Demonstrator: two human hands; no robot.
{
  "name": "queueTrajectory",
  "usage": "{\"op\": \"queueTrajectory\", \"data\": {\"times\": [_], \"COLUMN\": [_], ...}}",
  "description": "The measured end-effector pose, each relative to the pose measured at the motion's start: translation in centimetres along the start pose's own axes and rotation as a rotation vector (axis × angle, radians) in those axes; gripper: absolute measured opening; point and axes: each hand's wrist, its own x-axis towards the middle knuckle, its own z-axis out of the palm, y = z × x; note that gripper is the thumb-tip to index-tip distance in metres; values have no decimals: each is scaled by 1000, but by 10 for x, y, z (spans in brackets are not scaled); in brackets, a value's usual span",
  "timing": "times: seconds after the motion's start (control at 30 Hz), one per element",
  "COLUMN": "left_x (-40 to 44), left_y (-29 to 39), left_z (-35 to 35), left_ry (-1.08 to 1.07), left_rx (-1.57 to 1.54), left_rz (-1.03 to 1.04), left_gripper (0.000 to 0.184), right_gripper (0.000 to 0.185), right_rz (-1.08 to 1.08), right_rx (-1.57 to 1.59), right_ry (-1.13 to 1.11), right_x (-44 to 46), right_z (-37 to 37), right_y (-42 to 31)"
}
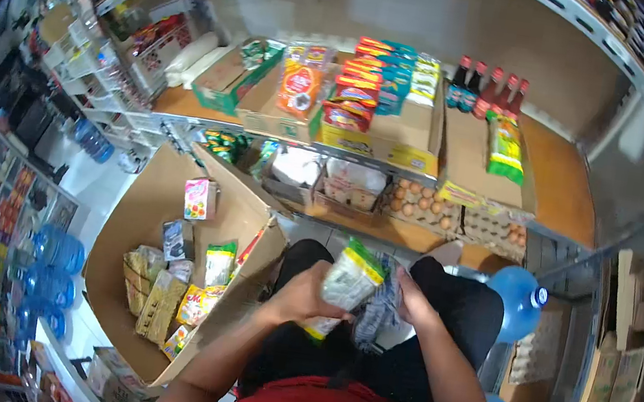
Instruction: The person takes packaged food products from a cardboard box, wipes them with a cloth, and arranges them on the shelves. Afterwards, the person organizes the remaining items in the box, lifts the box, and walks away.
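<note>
Above my lap, my left hand [302, 292] is closed around a plastic packet [353, 278] with a green top, a yellow band and pale contents. A yellow edge shows below that hand; I cannot tell whether it belongs to a second packet. My right hand [412, 298] is closed on a crumpled grey, dark-patterned cloth [378, 312], right beside the packet. Part of its grip is hidden. Left of my knees stands a large open cardboard box [247, 178] holding several packets and small cartons, among them a pink-and-white carton [197, 199] and a green-yellow packet [219, 265].
Ahead, a shelf [561, 198] carries cardboard trays of sachets, a green-yellow packet [505, 149] and several red-capped bottles [489, 93]. Egg trays [423, 205] sit below. A blue water jug [516, 295] stands by my right knee; more jugs [51, 286] are at far left.
</note>
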Motion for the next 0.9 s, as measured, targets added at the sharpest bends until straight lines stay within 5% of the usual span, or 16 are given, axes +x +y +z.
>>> {"op": "queueTrajectory", "data": {"times": [0.03, 0.1, 0.23, 0.3, 0.4, 0.6, 0.9], "left_x": [5, 13, 23, 28, 32, 45, 30], "left_y": [4, 11, -9, -13, 1, 21, 26], "left_z": [12, 27, 52, 58, 56, 60, 67], "left_ry": [-52, -79, -53, -5, -21, 66, -31], "left_rx": [59, 51, -168, -158, -552, -711, -818], "left_rz": [-35, -109, 29, 146, 68, 151, 141], "left_gripper": [72, 76, 72, 60, 33, 22, 17], "right_gripper": [60, 64, 68, 69, 61, 55, 31], "right_rz": [-10, -64, -92, -118, -157, -288, -298], "right_rx": [19, -425, -452, -432, -463, -724, -680], "right_ry": [22, 34, 192, 143, 114, 97, 15], "right_x": [-3, -9, -9, -10, -14, -22, -36], "right_z": [-2, -8, -19, -13, -2, -4, -6], "right_y": [-1, -5, -11, -18, -23, -27, -35]}}
